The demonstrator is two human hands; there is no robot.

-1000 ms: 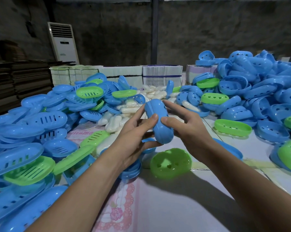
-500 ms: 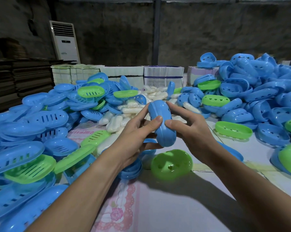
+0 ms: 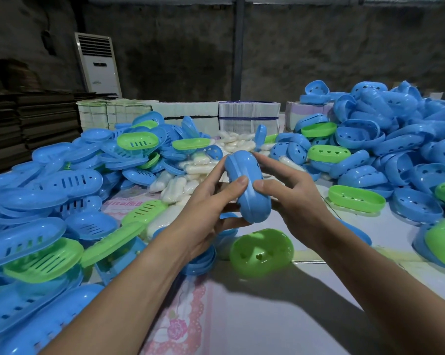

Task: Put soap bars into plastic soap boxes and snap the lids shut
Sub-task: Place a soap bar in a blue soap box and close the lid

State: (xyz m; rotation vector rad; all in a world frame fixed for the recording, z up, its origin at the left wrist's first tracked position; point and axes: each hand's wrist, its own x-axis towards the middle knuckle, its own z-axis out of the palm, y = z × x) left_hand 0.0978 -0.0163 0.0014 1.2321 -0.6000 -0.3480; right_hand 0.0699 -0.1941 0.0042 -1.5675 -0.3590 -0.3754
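Both hands hold a closed blue soap box (image 3: 249, 187) on edge above the table, its seam facing me. My left hand (image 3: 206, 211) grips its left side, thumb on top and fingers curled under. My right hand (image 3: 290, 198) grips the right side with the thumb pressed beside the left thumb. Whatever is inside the box is hidden. A green box half (image 3: 261, 251) lies on the table just below the hands. Wrapped white soap bars (image 3: 175, 185) are heaped behind the hands.
Blue and green lids and slotted trays (image 3: 50, 201) pile high on the left. A large heap of blue box halves (image 3: 395, 149) fills the right. Stacked paper bundles (image 3: 249, 116) stand at the table's far edge. White tabletop (image 3: 280, 316) lies near me.
The blue box and both hands have stayed almost in place; the view shifted slightly. The grip on the box looks the same.
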